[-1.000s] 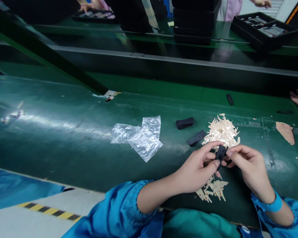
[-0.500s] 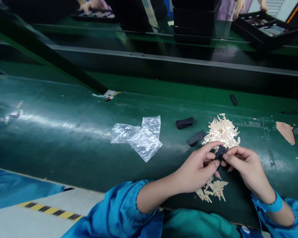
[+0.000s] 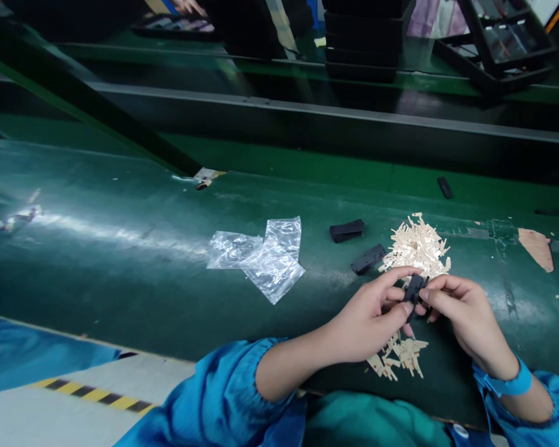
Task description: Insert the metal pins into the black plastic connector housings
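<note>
At the lower right, a small pale pile (image 3: 410, 356) lies below the left hand (image 3: 372, 318), which pinches a black part (image 3: 413, 289). The part sits between both hands; the right hand (image 3: 470, 316) is drawn narrow beside it, its grip unclear. Beyond spreads a larger pale pile (image 3: 416, 245) on the table (image 3: 168, 298).

Far black tray (image 3: 479, 38) now tilted up

Blue sleeves (image 3: 214, 385), a brighter blue wristband (image 3: 507, 382) and a teal shirt (image 3: 363, 419) meet a dark green table (image 3: 144, 292), black blocks (image 3: 347, 231), cream chips (image 3: 417, 245) and a pinkish-tan scrap (image 3: 535, 248); black-and-yellow striped tape (image 3: 93, 396) marks the pale grey floor (image 3: 28, 422).
</note>
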A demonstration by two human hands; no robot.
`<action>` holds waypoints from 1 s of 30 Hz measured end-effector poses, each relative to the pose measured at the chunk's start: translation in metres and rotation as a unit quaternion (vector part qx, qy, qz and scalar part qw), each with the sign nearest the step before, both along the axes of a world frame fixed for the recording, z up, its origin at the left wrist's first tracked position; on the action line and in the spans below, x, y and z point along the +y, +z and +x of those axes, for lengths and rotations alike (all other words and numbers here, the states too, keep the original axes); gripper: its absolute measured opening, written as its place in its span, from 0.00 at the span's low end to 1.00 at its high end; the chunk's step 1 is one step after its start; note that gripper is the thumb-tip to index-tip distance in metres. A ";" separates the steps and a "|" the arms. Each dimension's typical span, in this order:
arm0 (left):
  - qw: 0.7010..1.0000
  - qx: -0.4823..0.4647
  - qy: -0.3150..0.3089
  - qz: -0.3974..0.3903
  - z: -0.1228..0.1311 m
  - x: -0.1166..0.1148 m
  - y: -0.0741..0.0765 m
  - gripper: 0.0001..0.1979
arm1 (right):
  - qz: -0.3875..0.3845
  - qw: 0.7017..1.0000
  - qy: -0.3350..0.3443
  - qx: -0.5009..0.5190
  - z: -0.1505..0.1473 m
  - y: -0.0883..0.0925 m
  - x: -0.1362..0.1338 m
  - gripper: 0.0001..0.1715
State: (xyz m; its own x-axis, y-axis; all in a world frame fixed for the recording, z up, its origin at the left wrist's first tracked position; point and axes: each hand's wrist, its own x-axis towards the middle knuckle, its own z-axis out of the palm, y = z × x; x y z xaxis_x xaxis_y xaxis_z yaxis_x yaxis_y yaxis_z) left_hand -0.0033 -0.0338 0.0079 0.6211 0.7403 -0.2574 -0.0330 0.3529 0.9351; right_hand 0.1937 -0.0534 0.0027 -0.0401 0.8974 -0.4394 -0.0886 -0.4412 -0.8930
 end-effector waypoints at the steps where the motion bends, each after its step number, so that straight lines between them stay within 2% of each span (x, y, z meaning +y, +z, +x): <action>1: 1.000 0.000 0.000 -0.001 0.000 0.000 0.000 0.26 | 0.001 1.000 0.000 -0.001 0.000 0.000 0.000 0.12; 16: 1.000 0.004 0.001 -0.009 0.001 0.000 0.003 0.26 | 0.001 1.000 -0.006 -0.015 -0.001 0.004 0.000 0.10; 30: 1.000 0.023 0.008 0.005 0.002 0.001 0.006 0.28 | 0.032 0.997 -0.017 -0.065 -0.006 0.006 0.001 0.09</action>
